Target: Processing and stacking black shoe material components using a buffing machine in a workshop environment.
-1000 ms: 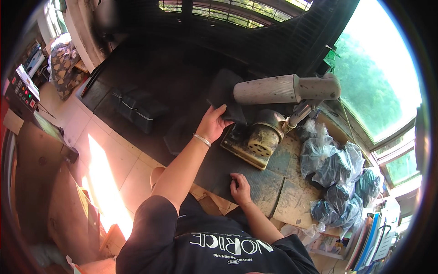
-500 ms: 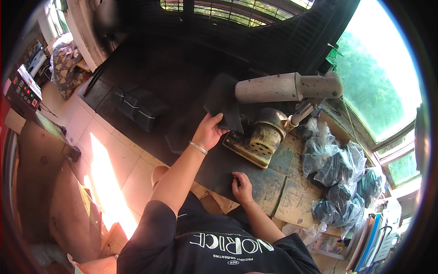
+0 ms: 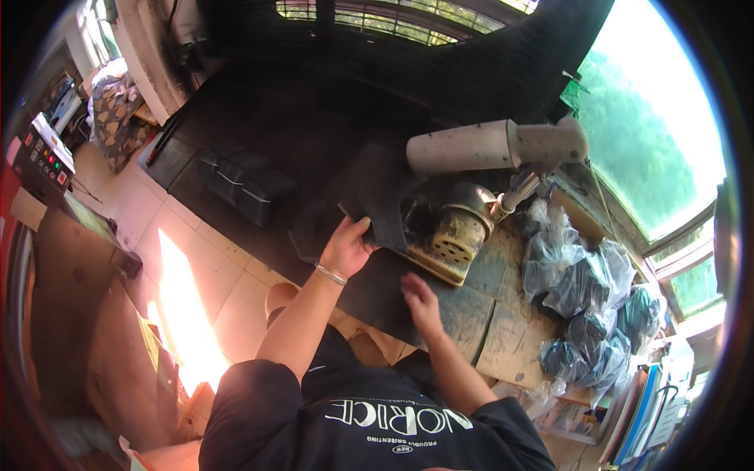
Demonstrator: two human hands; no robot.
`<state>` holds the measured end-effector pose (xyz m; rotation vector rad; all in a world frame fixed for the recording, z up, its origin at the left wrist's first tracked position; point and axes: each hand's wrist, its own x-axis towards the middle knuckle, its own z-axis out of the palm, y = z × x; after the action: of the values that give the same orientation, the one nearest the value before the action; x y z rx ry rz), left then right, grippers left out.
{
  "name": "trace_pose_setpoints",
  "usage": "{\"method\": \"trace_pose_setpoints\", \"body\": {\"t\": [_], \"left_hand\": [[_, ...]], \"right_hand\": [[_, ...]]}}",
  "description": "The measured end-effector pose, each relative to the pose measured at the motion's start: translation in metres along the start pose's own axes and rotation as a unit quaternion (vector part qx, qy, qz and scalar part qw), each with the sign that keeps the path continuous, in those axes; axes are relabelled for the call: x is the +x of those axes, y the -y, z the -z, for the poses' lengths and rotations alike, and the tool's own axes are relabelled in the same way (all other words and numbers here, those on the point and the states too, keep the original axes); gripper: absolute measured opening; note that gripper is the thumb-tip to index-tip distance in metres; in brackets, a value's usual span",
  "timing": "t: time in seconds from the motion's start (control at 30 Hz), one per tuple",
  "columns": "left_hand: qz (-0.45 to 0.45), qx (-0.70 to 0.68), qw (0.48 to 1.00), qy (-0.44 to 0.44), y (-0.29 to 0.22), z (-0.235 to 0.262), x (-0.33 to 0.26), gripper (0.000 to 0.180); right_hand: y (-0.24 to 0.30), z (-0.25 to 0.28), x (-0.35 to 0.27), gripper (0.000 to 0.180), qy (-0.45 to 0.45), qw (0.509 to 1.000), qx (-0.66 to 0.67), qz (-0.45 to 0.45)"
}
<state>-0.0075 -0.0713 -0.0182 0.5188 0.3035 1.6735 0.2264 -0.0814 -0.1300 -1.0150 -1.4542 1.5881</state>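
Observation:
My left hand [image 3: 345,245], with a thin bracelet at the wrist, grips the near edge of a flat dark sheet [image 3: 378,191] that stands tilted against a worn yellowish machine [image 3: 452,235]. My right hand [image 3: 420,302] hovers, fingers apart and blurred, just above a large dark mat [image 3: 385,286] lying on the workbench. It holds nothing. A grey cylindrical arm [image 3: 491,147] of the machine reaches over the sheet.
Several plastic bags of dark pieces [image 3: 585,294] lie at the right of the bench. Stacked dark sheets [image 3: 243,184] sit on the floor to the left. A control box with coloured buttons [image 3: 43,157] stands far left. Windows run behind the bench.
My left hand has drawn the dark sheet a little nearer and lower. My right hand has lifted off the mat and moved toward the machine.

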Motion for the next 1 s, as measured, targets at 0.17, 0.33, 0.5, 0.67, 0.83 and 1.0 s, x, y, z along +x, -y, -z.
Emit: {"method": "trace_pose_setpoints", "body": {"t": [0.17, 0.33, 0.5, 0.67, 0.83, 1.0], "left_hand": [[0.034, -0.004, 0.999, 0.019, 0.002, 0.012, -0.013, 0.039], [-0.006, 0.036, 0.996, -0.083, 0.007, -0.012, 0.008, 0.034], [-0.029, 0.050, 0.995, -0.082, -0.011, -0.001, 0.046, 0.032], [-0.034, 0.054, 0.996, -0.061, -0.012, -0.007, 0.070, 0.032], [-0.023, 0.056, 0.996, -0.071, -0.008, -0.005, 0.068, 0.035], [-0.040, 0.062, 0.995, -0.067, -0.009, -0.004, 0.052, 0.040]], "right_hand": [[0.104, -0.057, 0.077, 0.067, 0.103, 0.926, 0.362, 0.025], [0.110, -0.074, 0.129, 0.060, 0.144, 0.843, 0.518, -0.021], [0.127, -0.103, 0.162, 0.047, 0.082, 0.799, 0.596, -0.020], [0.123, -0.098, 0.187, 0.034, 0.052, 0.778, 0.626, -0.017], [0.114, -0.094, 0.187, 0.030, 0.052, 0.791, 0.610, -0.008], [0.122, -0.101, 0.172, 0.035, 0.098, 0.770, 0.630, 0.014]]}}
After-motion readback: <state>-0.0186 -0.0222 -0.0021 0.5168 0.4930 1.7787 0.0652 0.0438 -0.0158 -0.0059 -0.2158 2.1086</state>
